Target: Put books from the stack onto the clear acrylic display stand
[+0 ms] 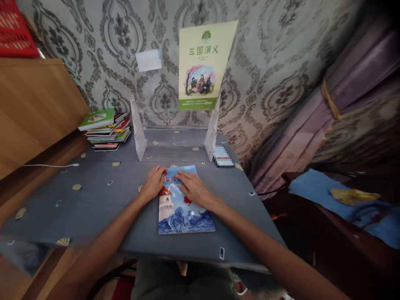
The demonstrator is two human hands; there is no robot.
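Note:
A picture-covered book (pixel 184 221) with a lighthouse, blue waves and red lettering lies closed and face up on the grey patterned tablecloth (pixel 103 200). My left hand (pixel 154 182) is at its upper left edge, with the fingers bent onto the corner and the thumb side along the cover. Across the upper right of the cover lies my right hand (pixel 196 189), fingers stretched out and pointing left, hiding part of the title. Just beyond the book stands a clear acrylic rack (pixel 175 154).
A cream and green book cover (pixel 201 66) shows upright above the rack. Stacked books (pixel 106 129) sit at the back left, near a white cable (pixel 53 165). A phone with a blurred screen (pixel 223 156) lies right of the rack. Blue cloth (pixel 312 187) hangs at right.

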